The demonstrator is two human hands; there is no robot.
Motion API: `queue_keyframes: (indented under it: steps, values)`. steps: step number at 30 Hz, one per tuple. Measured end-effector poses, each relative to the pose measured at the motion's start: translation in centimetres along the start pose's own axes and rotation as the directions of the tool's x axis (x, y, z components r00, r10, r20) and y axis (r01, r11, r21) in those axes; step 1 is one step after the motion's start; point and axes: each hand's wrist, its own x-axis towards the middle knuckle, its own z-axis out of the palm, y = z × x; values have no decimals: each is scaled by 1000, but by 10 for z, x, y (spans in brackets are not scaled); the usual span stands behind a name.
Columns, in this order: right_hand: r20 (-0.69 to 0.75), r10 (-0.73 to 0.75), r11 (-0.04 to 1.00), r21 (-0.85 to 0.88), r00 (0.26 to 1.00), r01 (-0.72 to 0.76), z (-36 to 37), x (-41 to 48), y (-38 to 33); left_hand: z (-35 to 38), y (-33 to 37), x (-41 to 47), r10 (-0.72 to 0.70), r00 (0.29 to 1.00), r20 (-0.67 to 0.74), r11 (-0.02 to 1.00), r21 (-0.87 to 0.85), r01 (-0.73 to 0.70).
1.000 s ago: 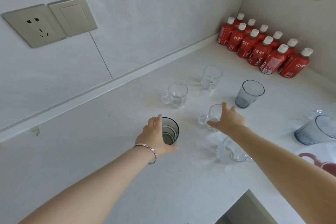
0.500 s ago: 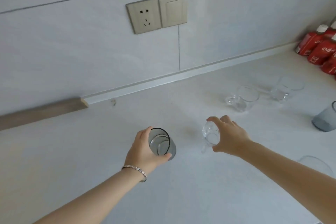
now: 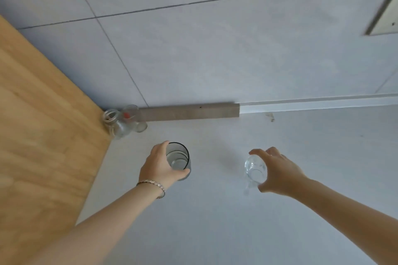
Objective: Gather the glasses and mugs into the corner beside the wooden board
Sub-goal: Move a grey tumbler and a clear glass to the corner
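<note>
Nearest is the pale tabletop (image 3: 215,228), with both forearms reaching over it toward twelve o'clock.

The left grip (image 3: 160,166), with a bracelet (image 3: 151,185) at the wrist, is wrapped round the side of a grey-tinted glass (image 3: 179,160). The thumb lies across the near wall and the fingers are hidden behind the glass. The right grip (image 3: 279,173) is curled over a clear mug (image 3: 255,168), which sits tilted. Its handle seems to hang free at about seven o'clock, outside the fingers. Whether either vessel touches the tabletop cannot be told; both look lifted.

The mug is the likelier one to slip. It is held by its smooth body at a slant, so a loosening of the fingers could let it roll out and strike the tabletop.

Farther off, at about ten o'clock from the left grip, is the corner where the wooden board (image 3: 43,135) meets the wall. Clear glassware (image 3: 123,121) is already packed there, touching or nearly so, just below a grey skirting strip (image 3: 189,112).

The main hazard is there. With two vessels arriving together and little room left, a hasty set-down could knock glass against glass and chip or topple a piece. The grey-tinted glass goes in first on that side, and its rim could catch a neighbour. Setting either vessel partly on the edge of the wooden board would leave it rocking.
</note>
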Motion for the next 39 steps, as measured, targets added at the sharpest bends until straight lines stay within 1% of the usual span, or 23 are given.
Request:
queue_keyframes:
  steps: [4, 9, 12, 15, 18, 21, 25, 28, 30, 32, 34, 37, 39]
  values:
    - [12, -25, 999, -40, 1000, 26, 19, 34, -70, -40, -45, 59, 30, 999, 30, 998, 60, -31]
    - [21, -28, 999, -32, 999, 29, 34, 77, -128, -66, -64, 133, 115, 990, 77, 977, 171, -126]
    - [11, -34, 999, -31, 999, 35, 36, 104, -148, -68, -62, 166, 172, 978, 115, 950, 243, -196]
    - [4, -37, 998, -51, 999, 38, 35, 131, -163, -63, -62, 190, 206, 969, 135, 937, 258, -235]
    - [6, -53, 997, -63, 999, 53, 34, 157, -174, -60, -68, 206, 238, 961, 138, 914, 304, -270]
    - [20, -84, 994, -62, 996, 85, 35, 184, -187, -59, -78, 216, 310, 943, 118, 872, 361, -331]
    - [30, -94, 995, -44, 995, 95, 36, 220, -206, -55, -88, 224, 328, 939, 106, 904, 254, -345]
    - [14, -113, 993, 35, 993, 113, 38, 237, -215, -51, -92, 226, 329, 939, 96, 914, 218, -343]
    - [-17, -101, 984, 147, 995, 102, 40, 240, -216, -48, -95, 226, 338, 938, 75, 918, 194, -346]
    - [-41, -43, 965, 259, 998, 52, 46, 235, -216, -45, -97, 226, 343, 938, 59, 923, 164, -348]
    - [-53, 42, 945, 326, 998, -23, 57, 227, -216, -43, -99, 227, 350, 935, 54, 924, 144, -354]
    - [-25, 171, 881, 451, 985, -142, 70, 217, -221, -41, -100, 227, 371, 928, 33, 918, 138, -372]
    - [-45, 214, 855, 492, 976, -165, 74, 218, -226, -39, -101, 227, 371, 928, 28, 916, 152, -371]
